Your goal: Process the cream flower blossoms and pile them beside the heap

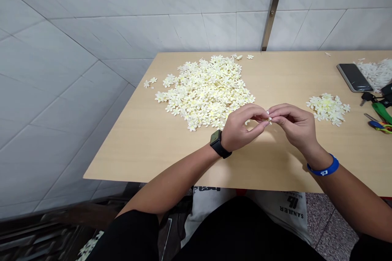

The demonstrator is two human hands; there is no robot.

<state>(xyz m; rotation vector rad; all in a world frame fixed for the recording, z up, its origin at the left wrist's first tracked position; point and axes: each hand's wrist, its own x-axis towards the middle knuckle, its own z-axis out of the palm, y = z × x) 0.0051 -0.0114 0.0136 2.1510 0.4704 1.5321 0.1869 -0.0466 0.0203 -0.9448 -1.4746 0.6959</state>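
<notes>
My left hand (243, 126) and my right hand (292, 124) meet fingertip to fingertip above the wooden table (147, 138). Both pinch one small white fabric flower (269, 120), mostly hidden by the fingers. A large heap of the same white-and-yellow flowers (206, 89) lies just beyond my left hand. A smaller heap of flowers (328, 108) sits to the right of my right hand. A black watch is on my left wrist and a blue band on my right wrist.
A dark phone (353, 76) lies at the far right, beside a pile of white pieces (378, 72). Keys, a green item and scissors (379, 124) lie at the right edge. White tiled walls stand behind and to the left.
</notes>
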